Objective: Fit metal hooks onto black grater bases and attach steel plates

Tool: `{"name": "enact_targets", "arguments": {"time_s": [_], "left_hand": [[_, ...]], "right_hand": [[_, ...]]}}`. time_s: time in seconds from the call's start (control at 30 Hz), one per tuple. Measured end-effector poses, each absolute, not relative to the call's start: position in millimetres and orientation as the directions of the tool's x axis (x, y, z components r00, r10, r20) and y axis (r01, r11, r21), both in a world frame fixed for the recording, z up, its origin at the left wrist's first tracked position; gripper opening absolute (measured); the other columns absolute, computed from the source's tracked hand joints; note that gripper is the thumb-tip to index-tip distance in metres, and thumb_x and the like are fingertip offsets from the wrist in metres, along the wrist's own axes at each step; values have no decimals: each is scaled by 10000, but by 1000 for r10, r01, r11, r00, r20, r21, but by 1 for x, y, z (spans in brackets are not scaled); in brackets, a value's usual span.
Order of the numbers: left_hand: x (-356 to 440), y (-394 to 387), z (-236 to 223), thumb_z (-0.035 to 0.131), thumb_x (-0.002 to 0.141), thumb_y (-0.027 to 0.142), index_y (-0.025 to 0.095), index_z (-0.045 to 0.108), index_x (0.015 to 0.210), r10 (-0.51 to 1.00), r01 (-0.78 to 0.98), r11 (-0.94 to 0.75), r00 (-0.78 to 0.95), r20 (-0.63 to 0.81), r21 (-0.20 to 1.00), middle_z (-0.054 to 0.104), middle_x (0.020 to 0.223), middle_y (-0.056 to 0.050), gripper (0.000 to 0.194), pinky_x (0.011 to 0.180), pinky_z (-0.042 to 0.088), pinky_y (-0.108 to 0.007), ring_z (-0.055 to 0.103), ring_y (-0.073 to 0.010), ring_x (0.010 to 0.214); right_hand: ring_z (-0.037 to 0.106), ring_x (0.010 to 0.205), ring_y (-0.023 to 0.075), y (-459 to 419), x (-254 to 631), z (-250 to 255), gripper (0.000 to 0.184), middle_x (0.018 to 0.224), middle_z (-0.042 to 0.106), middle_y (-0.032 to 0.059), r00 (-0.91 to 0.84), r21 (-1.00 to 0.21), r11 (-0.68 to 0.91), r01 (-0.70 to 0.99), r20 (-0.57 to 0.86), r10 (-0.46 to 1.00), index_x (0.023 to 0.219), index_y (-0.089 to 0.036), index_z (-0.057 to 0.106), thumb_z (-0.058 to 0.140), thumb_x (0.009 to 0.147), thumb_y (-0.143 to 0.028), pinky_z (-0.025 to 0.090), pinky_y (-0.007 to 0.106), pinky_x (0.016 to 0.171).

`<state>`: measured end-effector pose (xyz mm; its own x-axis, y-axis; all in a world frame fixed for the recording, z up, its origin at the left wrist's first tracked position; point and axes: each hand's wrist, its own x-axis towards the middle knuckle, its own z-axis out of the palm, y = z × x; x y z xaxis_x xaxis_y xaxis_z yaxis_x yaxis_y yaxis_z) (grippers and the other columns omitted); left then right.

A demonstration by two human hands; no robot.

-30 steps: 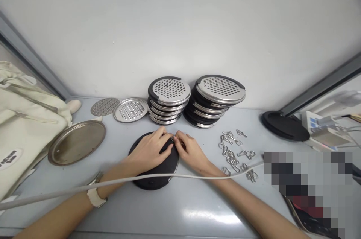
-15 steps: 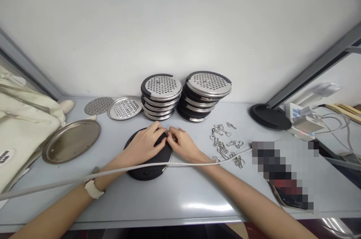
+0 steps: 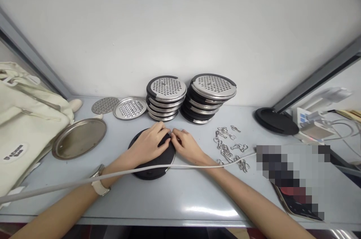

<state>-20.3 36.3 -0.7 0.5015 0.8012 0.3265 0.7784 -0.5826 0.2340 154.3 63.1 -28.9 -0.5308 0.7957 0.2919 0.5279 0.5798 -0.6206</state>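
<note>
A round black disc (image 3: 153,173) with a thin metal edge lies flat on the table in front of me. My left hand (image 3: 153,143) rests across its top, fingers bent and thumb tucked toward the far right rim. My right hand (image 3: 186,145) pinches at that same rim, its fingertips meeting those of the left. Between them glints a small metal piece (image 3: 169,133), mostly hidden; it looks like a clip. Several loose metal clips with rings (image 3: 225,150) lie to the right of my right hand.
Behind my hands stand two stacks of round graters, left (image 3: 167,87) and right (image 3: 214,85). Loose grater plates (image 3: 131,108) and a metal tray (image 3: 80,139) lie left, beside a cream bag (image 3: 31,130). Black discs (image 3: 276,121) sit right. A white cable (image 3: 124,173) crosses over my forearms.
The whole view has shifted slightly, so things appear a little further right. Both hands stay at the disc's rim in nearly the same pose.
</note>
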Motion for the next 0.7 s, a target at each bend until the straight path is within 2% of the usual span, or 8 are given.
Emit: {"name": "enact_targets", "arguments": {"time_s": [0.13,0.2,0.33,0.53,0.7], "left_hand": [[-21,38,-2,474,889,178,169,467,1232,759,735,-629,511,403,254,554,1136,-88,343,954,436,-403,499,-240,1101],[-21,38,-4,468,892,168,172,421,1291,746,715,-648,529,405,261,554,1200,-90,401,986,412,-417,489,-240,1130],[-22,38,-6,450,905,165,161,418,1296,748,714,-650,544,380,259,573,1186,-101,393,948,421,-413,512,-242,1097],[-21,39,-3,438,905,164,166,482,1223,743,703,-661,565,358,262,607,1122,-87,321,898,419,-397,533,-232,1041],[-22,37,0,449,911,179,160,508,1175,747,714,-657,576,331,241,624,1057,-82,271,892,408,-399,538,-234,1007]], "right_hand": [[394,526,121,64,155,-29,256,581,441,-48,-531,-611,582,537,291,796,706,-208,424,343,948,-190,379,286,742],[422,542,127,64,154,-30,258,603,480,-35,-537,-608,588,534,294,791,728,-204,453,331,955,-195,381,291,746],[452,564,130,65,154,-32,238,643,523,-26,-548,-620,600,506,306,779,763,-203,471,325,949,-184,378,297,774],[422,533,122,64,155,-29,162,606,507,-48,-553,-625,592,509,289,781,740,-207,453,397,868,-125,377,295,770],[390,521,115,64,155,-29,168,604,490,-52,-562,-614,600,513,289,775,734,-206,444,389,875,-134,376,297,772]]}}
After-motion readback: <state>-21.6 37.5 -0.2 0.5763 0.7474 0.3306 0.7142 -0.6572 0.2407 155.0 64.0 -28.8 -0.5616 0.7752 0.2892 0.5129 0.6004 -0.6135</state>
